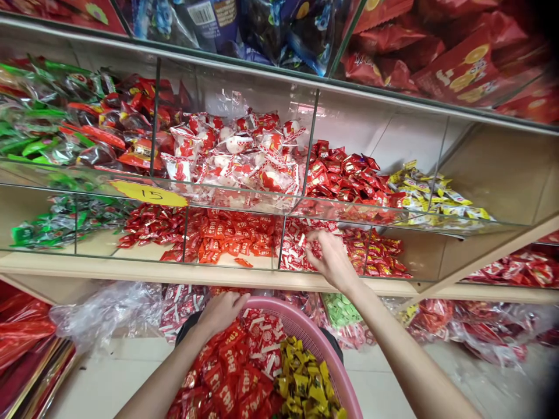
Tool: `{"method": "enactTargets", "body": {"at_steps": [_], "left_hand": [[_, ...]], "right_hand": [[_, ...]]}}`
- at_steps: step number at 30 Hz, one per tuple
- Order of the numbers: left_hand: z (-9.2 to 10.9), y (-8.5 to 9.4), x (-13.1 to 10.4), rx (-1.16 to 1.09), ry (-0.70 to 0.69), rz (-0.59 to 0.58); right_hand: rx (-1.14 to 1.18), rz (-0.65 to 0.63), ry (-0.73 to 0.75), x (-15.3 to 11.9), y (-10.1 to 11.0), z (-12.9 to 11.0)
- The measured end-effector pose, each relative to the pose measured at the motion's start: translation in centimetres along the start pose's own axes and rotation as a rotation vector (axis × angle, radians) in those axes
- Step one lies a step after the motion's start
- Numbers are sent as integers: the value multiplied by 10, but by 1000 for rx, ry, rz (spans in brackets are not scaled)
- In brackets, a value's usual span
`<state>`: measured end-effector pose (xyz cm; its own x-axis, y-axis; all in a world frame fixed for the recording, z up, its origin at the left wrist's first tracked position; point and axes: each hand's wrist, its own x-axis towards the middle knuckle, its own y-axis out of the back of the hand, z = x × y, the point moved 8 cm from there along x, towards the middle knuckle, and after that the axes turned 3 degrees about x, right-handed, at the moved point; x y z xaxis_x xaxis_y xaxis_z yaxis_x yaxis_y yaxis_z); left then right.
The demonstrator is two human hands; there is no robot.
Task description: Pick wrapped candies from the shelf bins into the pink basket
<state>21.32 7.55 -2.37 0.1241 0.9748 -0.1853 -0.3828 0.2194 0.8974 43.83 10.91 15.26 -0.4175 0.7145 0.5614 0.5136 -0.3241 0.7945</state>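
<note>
My right hand (332, 259) reaches over the front edge of the lower shelf, into a compartment of red-and-white wrapped candies (293, 253). Its fingers are curled together, with a small white-and-red wrapped candy (302, 239) at their tips. My left hand (223, 313) is closed over the far rim of a pink plastic basket (338, 364) below the shelf. Inside the basket lie red wrapped candies (227, 378), red-and-white ones (264, 340) and yellow-green ones (308, 381). Part of the basket's left side is hidden behind my left forearm.
Glass dividers (312, 139) and a glass front strip separate the candy compartments. A yellow tag (148, 193) marked 15 hangs on the upper strip. A wooden ledge (144, 272) edges the lower shelf. Clear plastic bags (113, 311) and bagged candies (484, 329) lie underneath.
</note>
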Motion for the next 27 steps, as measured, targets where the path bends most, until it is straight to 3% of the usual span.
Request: {"method": "enactTargets", "body": {"at_steps": [2,4,9,13,27], "left_hand": [[-1,-1,1,2,2,-2],[0,-2,1,0,3,-13],[5,-3,2,20,-21,-11],[7,-1,0,25,-39,5],[1,-4,1,12,-26,2]], "right_hand": [[132,45,-39,-22,8,-10],[249,-7,-68,-45,1,-24],[299,-368,-108,-89,-54,-56],[207,-524,-121,-106,-88,-64],[67,-596,-219,-129,-120,-67]]}}
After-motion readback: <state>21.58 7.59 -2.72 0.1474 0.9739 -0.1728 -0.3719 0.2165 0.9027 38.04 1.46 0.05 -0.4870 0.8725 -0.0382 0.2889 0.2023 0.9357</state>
